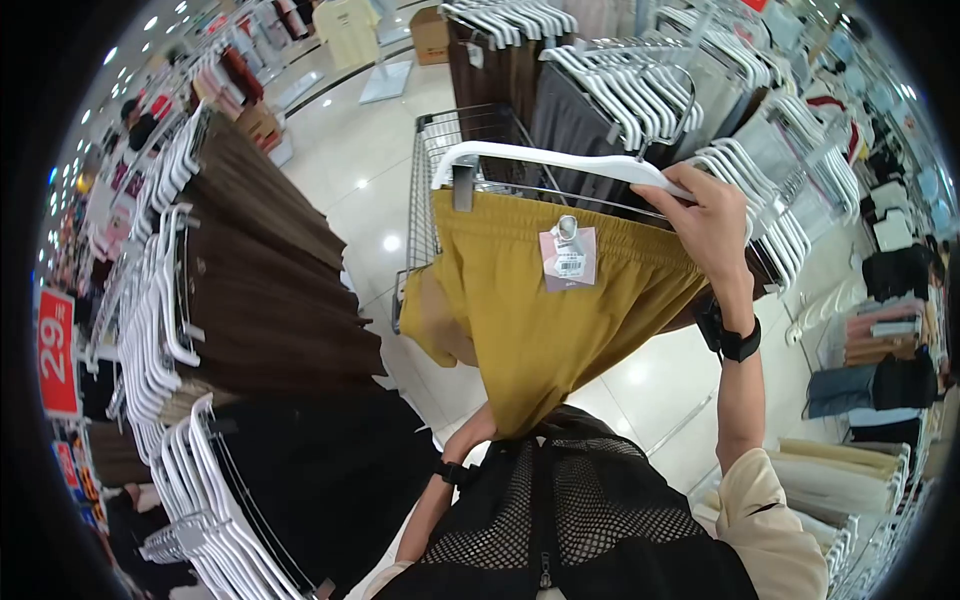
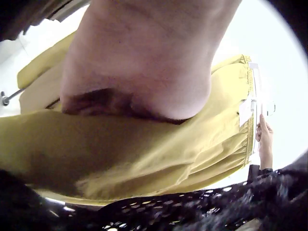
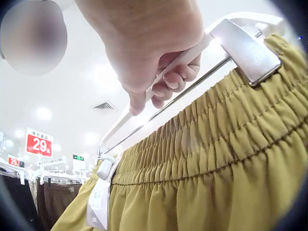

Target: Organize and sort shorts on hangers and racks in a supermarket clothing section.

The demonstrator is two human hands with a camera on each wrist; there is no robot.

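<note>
Mustard-yellow trousers (image 1: 520,290) with a gathered elastic waist hang by metal clips from a white hanger (image 1: 545,155) in front of my body. My right hand (image 1: 715,225) grips the hanger's right arm, its fingers curled round the bar in the right wrist view. A paper price tag (image 1: 570,265) and a white security tag (image 1: 566,228) are fixed at the waistband. Lower down, the cloth draws together toward my left hand (image 1: 472,432), which holds it; the heel of that hand (image 2: 144,72) fills the left wrist view, its fingers hidden. A tan patch (image 1: 438,315) shows beside one leg.
On the left, a rack carries brown (image 1: 260,290) and black trousers (image 1: 330,480) on white hangers, under a red 29 sign (image 1: 57,352). Beyond the trousers stands a wire shopping cart (image 1: 425,185). More racks with grey trousers (image 1: 570,115) line the right.
</note>
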